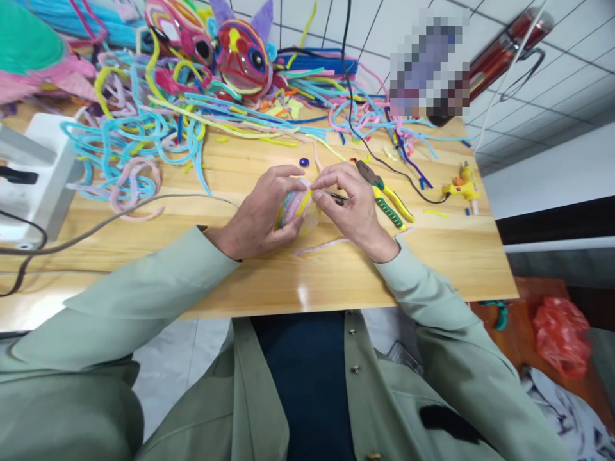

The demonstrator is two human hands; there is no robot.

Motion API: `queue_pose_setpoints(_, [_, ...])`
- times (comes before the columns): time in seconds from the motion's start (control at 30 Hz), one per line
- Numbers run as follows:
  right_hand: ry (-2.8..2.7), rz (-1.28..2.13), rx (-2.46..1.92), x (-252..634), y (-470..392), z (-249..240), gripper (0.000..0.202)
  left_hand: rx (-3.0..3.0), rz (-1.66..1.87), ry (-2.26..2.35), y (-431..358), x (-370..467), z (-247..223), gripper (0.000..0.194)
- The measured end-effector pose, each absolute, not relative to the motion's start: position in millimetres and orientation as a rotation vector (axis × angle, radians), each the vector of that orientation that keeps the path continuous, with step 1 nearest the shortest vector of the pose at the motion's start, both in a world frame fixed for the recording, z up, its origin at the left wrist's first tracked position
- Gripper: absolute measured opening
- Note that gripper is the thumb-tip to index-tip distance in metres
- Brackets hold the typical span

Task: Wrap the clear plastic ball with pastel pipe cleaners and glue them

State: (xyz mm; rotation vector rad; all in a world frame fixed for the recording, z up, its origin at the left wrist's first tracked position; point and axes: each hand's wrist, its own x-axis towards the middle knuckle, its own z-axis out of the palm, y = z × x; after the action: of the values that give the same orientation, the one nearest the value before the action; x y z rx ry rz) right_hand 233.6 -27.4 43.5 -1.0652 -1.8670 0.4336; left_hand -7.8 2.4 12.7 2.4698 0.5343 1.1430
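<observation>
Over the middle of the wooden table, my left hand (pixel 264 211) is wrapped round a small rounded piece (pixel 294 203) with pink, yellow and pale blue strips. My right hand (pixel 353 208) meets its upper right side, thumb and index finger pinched at a pink end of it. A thin dark tool (pixel 337 198) shows between the fingers of my right hand. A pink pipe cleaner (pixel 323 246) lies below the hands. Just above them is a dark blue round button (pixel 304 162). Pliers with green and yellow handles (pixel 391 203) lie right of my right hand.
Tangled pipe cleaners (pixel 139 128) and colourful masks (pixel 243 61) fill the back of the table (pixel 230 288). At the left stands a white device (pixel 52 173) with cables. A yellow glue gun (pixel 464 187) is at the right, its black cord (pixel 353 121) crossing the table.
</observation>
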Motion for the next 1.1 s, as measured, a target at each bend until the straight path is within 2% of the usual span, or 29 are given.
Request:
queue_pose_setpoints(0.17, [-1.806, 0.413, -1.106, 230, -33, 44, 0.022, 2.476, 1.144, 0.503, 0, -7, 11, 0.049])
queue_pose_setpoints(0.37, [-1.82, 0.505, -1.079, 229, -31, 40, 0.027, 2.502, 1.158, 0.582, -6, -8, 11, 0.031])
queue_pose_setpoints(0.73, [-1.772, 0.57, -1.054, 222, -39, 37, 0.029, 2.487, 1.179, 0.577, -5, -8, 12, 0.033])
queue_pose_setpoints(0.93, [-1.745, 0.744, -1.114, 220, -42, 40, 0.036, 2.489, 1.169, 0.587, -9, -8, 15, 0.035])
queue_pose_setpoints(1.1, [-1.669, 0.845, -1.148, 216, -38, 34, 0.027, 2.516, 1.175, 0.573, -11, -6, 17, 0.037])
